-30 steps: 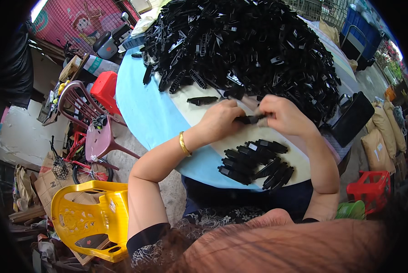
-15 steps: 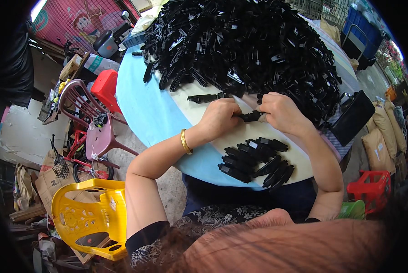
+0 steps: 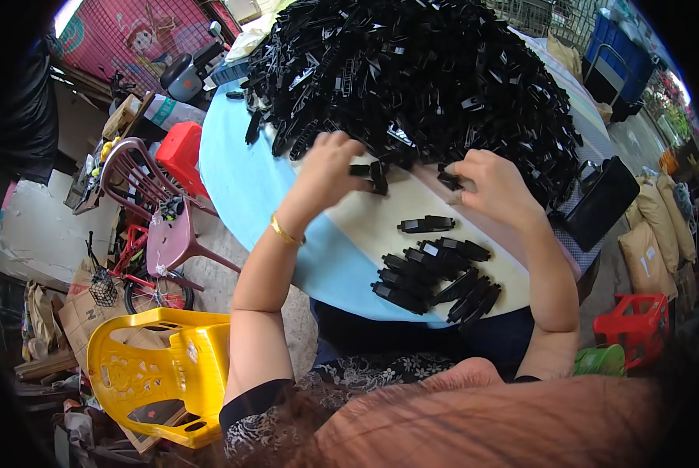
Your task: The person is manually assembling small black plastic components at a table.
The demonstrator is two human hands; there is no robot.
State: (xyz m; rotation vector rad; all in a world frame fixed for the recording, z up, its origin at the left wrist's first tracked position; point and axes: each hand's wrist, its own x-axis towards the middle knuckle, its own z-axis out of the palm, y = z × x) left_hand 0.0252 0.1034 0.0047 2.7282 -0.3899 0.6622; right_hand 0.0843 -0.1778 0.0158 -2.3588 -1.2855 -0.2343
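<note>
Black part (image 3: 378, 179) sits just right of the left hand (image 3: 330, 175), long axis roughly near-far, left hand clearly nearer. Second part (image 3: 447, 178) is at the right hand's (image 3: 496, 186) fingertips; hands apart, can't tell if either grips. Black pile (image 3: 419, 86) lies just beyond; loose part (image 3: 426, 225) lies left-right on the counter (image 3: 244, 195), nearer side.

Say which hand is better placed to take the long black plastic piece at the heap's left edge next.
Probably the left hand: it is nearer that long black plastic piece; the right hand is farther across. Both have other black pieces at their fingertips.
</note>
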